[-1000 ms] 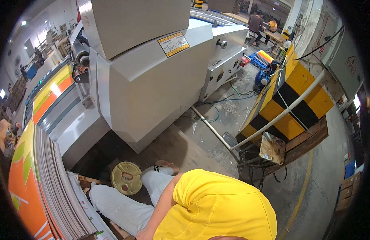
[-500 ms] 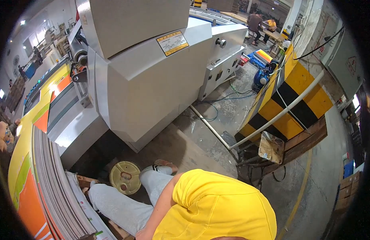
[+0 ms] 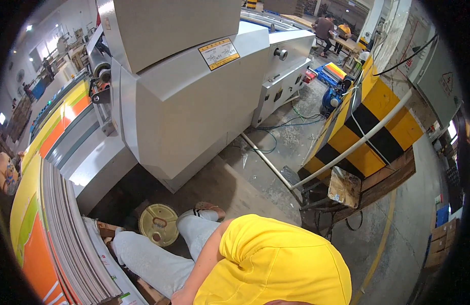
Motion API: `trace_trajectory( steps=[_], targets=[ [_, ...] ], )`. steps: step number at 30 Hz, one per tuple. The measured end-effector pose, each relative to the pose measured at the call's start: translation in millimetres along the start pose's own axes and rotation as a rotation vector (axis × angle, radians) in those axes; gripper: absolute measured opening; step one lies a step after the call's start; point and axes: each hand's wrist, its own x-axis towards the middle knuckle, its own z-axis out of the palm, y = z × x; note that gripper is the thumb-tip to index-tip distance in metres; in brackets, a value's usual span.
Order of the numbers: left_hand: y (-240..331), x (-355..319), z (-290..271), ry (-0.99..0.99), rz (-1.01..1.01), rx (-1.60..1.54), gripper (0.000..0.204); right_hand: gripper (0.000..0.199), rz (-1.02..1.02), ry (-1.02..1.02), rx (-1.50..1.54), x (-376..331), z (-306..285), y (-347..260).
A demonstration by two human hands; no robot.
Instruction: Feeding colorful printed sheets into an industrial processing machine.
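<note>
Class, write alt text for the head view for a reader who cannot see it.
A person in a yellow shirt and pale trousers bends beside a large grey machine. A round yellow lid lies near the foot; stacked printed sheets fill the left. Hands unseen.

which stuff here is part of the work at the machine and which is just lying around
In the work:
stack of printed sheets
grey machine
wooden pallet

Lying about:
round yellow lid
blue motor
loose cables
old stool
yellow and black barrier

Neither hand shows.
</note>
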Motion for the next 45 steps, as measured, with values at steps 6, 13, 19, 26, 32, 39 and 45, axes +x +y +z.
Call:
trace_trajectory(
  steps=[6, 13, 19, 26, 32, 39, 45],
  targets=[
    [10.8, -6.9, 5.6, 0.047, -0.079, -0.052, 0.022, 0.023, 0.005, -0.011, -0.017, -0.6, -8.0, -4.2],
    [-0.9, 1.1, -2.8, -0.05, 0.002, -0.015, 0.017, 0.027, 0.124, -0.117, 0.044, -1.2, -17.5, -12.4],
    [10.3, -5.2, 5.3, 0.059, -0.032, -0.102, 0.014, 0.028, 0.158, 0.009, -0.05, -4.5, -13.8, -11.5],
    [14.4, -8.4, 5.8, 0.002, -0.057, -0.048, 0.014, 0.028, 0.176, 0.04, -0.038, -6.3, -8.0, -5.2],
    [-6.2, 3.5, -3.4, -0.024, 0.142, 0.022, 0.015, 0.026, 0.241, 0.088, -0.085, -0.7, 11.7, 10.0],
    [-1.6, -4.0, -1.2, -0.087, 0.042, -0.041, 0.02, 0.024, 0.32, 0.136, -0.131, -7.0, 27.4, 22.8],
    [-29.0, 8.3, -27.3, 0.025, -0.315, 0.061, 0.034, 0.016, 0.155, -0.054, 0.002, -6.3, -6.5, -22.0]
  ],
)
